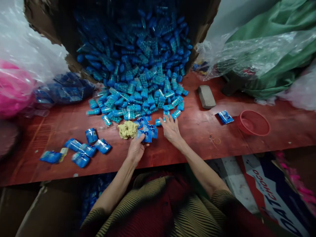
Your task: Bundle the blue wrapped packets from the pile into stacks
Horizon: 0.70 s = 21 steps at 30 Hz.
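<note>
At the far left of the frame a clear plastic bag of pink goods (13,87) rests on the red wooden counter (197,138), and just right of it lies a flattened clear bag of blue items (63,90). In the lower left, a loose row of small flat blue plastic packets (82,149) lies spread on the counter, apart from the rest. Nearer the centre sits a crumpled yellow cloth (127,129), touching a small cluster of the same blue packets (146,129). The left hand (135,148) pinches one packet at the near edge of that cluster between thumb and fingers. The right hand (170,128), just beside it, lies flat with fingers spread, empty, its fingertips at the foot of the big heap of blue capsule-shaped pieces (140,72) spilling from a torn brown cardboard box (44,19) in the upper middle. The packets look light, thin and slick, likely to slide under a fingertip; an edge or corner seems the surest place to pinch. Further right lie a grey rectangular block (206,96), one stray blue packet (225,117), a small red plastic basket (253,122), and green cloth under clear plastic (269,52).
</note>
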Each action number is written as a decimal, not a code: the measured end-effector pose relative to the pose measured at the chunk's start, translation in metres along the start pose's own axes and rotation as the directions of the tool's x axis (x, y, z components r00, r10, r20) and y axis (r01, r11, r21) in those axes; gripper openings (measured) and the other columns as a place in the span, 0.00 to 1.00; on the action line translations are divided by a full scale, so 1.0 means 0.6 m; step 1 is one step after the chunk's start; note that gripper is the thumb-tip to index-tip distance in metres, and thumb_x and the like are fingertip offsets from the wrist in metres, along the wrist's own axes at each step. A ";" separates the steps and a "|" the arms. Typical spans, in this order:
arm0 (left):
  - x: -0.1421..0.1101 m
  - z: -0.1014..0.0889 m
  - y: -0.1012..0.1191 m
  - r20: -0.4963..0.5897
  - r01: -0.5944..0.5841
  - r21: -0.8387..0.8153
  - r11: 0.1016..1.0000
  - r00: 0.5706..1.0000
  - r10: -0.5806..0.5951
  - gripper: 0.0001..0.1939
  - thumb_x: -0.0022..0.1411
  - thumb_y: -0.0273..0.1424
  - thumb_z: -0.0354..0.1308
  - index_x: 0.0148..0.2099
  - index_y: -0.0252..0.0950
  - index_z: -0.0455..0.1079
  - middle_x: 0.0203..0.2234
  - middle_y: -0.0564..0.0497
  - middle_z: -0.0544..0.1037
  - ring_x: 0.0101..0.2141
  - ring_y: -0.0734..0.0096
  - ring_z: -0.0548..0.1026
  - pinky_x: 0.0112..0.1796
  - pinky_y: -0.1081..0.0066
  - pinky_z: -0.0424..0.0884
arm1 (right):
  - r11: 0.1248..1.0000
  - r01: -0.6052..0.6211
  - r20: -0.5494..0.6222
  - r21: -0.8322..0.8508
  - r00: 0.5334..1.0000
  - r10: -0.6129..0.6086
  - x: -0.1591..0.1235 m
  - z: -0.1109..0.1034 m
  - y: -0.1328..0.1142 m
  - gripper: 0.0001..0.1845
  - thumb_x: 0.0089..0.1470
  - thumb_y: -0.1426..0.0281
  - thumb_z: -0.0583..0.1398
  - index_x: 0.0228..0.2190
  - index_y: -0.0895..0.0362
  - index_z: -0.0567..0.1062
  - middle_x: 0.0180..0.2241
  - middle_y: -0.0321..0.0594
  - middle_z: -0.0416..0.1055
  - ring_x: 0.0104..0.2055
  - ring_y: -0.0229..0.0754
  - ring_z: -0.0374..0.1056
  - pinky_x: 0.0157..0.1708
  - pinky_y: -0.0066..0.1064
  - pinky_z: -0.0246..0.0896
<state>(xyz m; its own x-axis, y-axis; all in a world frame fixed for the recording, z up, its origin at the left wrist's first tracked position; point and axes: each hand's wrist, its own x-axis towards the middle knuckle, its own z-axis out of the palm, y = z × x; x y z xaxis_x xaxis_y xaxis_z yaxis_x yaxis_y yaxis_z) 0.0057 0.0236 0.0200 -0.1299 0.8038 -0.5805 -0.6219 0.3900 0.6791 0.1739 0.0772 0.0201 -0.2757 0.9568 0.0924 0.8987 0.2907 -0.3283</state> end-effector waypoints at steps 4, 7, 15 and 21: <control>-0.014 0.015 -0.007 0.038 -0.039 0.002 0.999 0.999 0.039 0.18 0.38 0.32 0.70 0.32 0.34 0.68 0.20 0.56 0.74 0.18 0.79 0.68 0.17 0.78 0.64 | 0.814 -0.092 -0.001 0.573 0.994 0.113 -0.036 0.002 -0.038 0.24 0.56 0.66 0.54 0.54 0.59 0.65 0.49 0.49 0.68 0.49 0.47 0.64 0.48 0.39 0.57; -0.019 0.023 -0.014 0.029 -0.099 0.020 0.995 0.995 0.099 0.17 0.38 0.32 0.69 0.31 0.33 0.70 0.21 0.55 0.74 0.19 0.79 0.69 0.18 0.78 0.64 | 0.462 -0.220 0.196 0.859 0.975 0.100 -0.045 0.029 -0.065 0.16 0.51 0.62 0.57 0.38 0.59 0.74 0.31 0.38 0.72 0.33 0.39 0.67 0.36 0.30 0.62; -0.010 0.026 -0.037 -0.092 -0.213 0.059 0.975 0.971 0.218 0.15 0.38 0.32 0.68 0.29 0.32 0.70 0.20 0.57 0.72 0.19 0.80 0.67 0.20 0.78 0.62 | 0.422 -0.270 0.136 0.865 0.937 0.321 -0.058 0.056 -0.095 0.14 0.51 0.60 0.56 0.22 0.56 0.67 0.20 0.31 0.64 0.24 0.35 0.59 0.26 0.26 0.57; -0.011 0.032 -0.029 -0.028 -0.137 -0.025 0.990 0.990 0.137 0.15 0.38 0.32 0.69 0.27 0.32 0.69 0.18 0.57 0.71 0.18 0.82 0.65 0.19 0.79 0.61 | 0.443 -0.260 0.098 0.858 0.930 0.355 -0.065 0.040 -0.106 0.15 0.55 0.59 0.54 0.22 0.54 0.62 0.18 0.29 0.61 0.21 0.34 0.60 0.24 0.26 0.56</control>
<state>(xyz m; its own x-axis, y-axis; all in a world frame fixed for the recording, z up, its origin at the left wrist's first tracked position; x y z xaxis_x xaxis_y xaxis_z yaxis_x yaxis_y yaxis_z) 0.0323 0.0200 0.0209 -0.2353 0.8366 -0.4948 -0.6169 0.2648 0.7411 0.1194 0.0212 0.0150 0.0296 0.9920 -0.1231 0.1767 -0.1264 -0.9761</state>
